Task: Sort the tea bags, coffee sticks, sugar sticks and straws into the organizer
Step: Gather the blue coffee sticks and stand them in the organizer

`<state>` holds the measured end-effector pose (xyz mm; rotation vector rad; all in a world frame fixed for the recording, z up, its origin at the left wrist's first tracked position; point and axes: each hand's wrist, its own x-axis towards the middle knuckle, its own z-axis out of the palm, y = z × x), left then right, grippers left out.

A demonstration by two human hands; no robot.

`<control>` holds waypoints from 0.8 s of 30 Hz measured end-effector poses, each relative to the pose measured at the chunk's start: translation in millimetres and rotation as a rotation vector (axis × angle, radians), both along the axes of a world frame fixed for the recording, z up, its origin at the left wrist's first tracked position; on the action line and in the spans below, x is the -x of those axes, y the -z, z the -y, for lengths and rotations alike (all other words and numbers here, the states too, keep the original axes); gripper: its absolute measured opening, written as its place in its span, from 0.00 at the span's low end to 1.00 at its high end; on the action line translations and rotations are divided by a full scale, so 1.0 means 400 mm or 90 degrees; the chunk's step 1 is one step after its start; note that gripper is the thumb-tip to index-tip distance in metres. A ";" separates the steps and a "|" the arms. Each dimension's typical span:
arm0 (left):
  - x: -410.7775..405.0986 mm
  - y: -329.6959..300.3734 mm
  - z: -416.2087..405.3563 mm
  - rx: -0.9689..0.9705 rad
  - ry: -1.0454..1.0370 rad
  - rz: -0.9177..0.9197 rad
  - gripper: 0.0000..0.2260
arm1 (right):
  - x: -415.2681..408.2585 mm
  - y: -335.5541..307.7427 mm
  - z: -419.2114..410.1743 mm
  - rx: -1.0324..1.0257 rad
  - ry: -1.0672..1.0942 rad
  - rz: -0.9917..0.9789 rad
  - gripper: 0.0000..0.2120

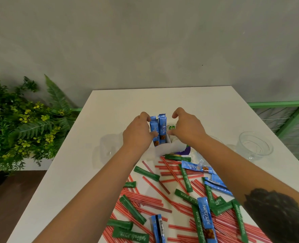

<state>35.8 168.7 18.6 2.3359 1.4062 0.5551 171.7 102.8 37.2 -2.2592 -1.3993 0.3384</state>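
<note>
Two blue coffee sticks [158, 131] stand upright in the white organizer [164, 149], in a compartment on its left side, near the middle of the white surface [78, 172]. The left hand [139, 131] curls its fingers round the left one of these two sticks, thumb low on the packs. The right hand [186, 127] reaches over the organizer's right side with fingers bent like a claw; its thumb lies beside a tea bag tag [172, 127] with a green label, and whether it pinches anything I cannot tell. White tea bags [175, 137] show beneath that hand, inside the organizer.

From 5 to 7 o'clock of the organizer the unsorted heap spreads toward the near edge: red-and-white striped straws [143, 199] lying crisscross, green sugar sticks [132, 208] scattered over them, and more loose blue coffee packs [206, 220] among them, one [197, 167] just at 5 o'clock of the organizer.

A clear plastic cup [254, 146] stands at 3 o'clock, well apart. Leafy green plants with yellow flowers [22, 123] sit off the surface at 9 o'clock. A grey wall [145, 41] rises at 12 o'clock, with green railing [285, 120] at the right.
</note>
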 end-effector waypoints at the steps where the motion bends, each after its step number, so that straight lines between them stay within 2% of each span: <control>1: 0.004 -0.001 0.013 0.000 0.004 0.005 0.19 | 0.000 -0.003 0.012 -0.007 0.003 -0.008 0.23; 14: 0.007 0.035 0.183 0.089 0.093 0.029 0.13 | -0.012 -0.016 0.240 -0.104 0.098 -0.093 0.11; 19: -0.022 0.069 0.221 0.074 0.122 0.001 0.08 | -0.030 -0.002 0.321 -0.147 0.141 -0.129 0.07; 24: -0.067 0.099 0.239 0.052 0.146 -0.056 0.12 | -0.048 0.052 0.384 -0.136 0.184 -0.122 0.05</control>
